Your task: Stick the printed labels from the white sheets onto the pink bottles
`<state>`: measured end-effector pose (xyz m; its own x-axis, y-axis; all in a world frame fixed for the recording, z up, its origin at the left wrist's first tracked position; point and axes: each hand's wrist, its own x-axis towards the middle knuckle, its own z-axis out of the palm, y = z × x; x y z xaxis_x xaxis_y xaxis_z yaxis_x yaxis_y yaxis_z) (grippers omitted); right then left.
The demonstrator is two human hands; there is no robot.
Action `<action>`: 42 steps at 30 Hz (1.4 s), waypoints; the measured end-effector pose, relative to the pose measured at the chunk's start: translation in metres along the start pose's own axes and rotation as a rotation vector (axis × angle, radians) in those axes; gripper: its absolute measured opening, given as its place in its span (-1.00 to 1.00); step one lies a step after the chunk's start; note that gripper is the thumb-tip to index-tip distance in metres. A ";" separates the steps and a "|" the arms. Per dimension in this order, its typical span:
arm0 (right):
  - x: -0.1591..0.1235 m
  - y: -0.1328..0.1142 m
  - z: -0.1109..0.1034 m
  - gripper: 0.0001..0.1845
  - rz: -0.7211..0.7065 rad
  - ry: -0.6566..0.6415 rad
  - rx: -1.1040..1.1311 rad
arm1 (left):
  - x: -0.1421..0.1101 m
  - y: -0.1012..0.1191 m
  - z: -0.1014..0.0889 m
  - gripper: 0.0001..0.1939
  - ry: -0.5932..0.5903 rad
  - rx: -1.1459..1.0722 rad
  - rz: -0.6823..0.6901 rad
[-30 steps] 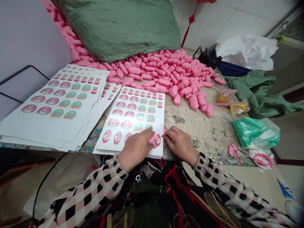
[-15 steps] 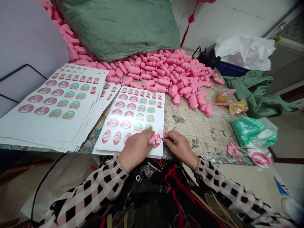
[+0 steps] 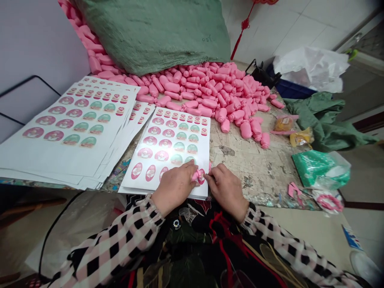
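Left hand (image 3: 175, 185) grips a pink bottle (image 3: 196, 175), best held steady; right hand (image 3: 227, 188) pinches beside an oval sticker (image 3: 202, 177), contents unclear.

No wording can be read with certainty: the dark mark (image 3: 207, 39) on the green sack (image 3: 168, 32) shows only rounded, zero-like characters, the white lettering on the green packet (image 3: 309, 166) is unclear, and the print on the sheets' (image 3: 141, 187) stickers (image 3: 161, 155) is too small.
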<state>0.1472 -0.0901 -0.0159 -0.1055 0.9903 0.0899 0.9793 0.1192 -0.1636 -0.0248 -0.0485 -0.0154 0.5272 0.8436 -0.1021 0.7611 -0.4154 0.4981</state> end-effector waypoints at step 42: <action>0.007 0.013 -0.001 -0.75 0.334 0.257 0.965 | -0.008 -0.004 -0.012 -0.48 0.153 -0.482 -0.153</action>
<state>0.1592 -0.0812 -0.0163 0.2950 0.9518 0.0833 0.3868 -0.0392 -0.9213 -0.0369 -0.0498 -0.0064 0.3350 0.9373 -0.0964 0.5463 -0.1099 0.8304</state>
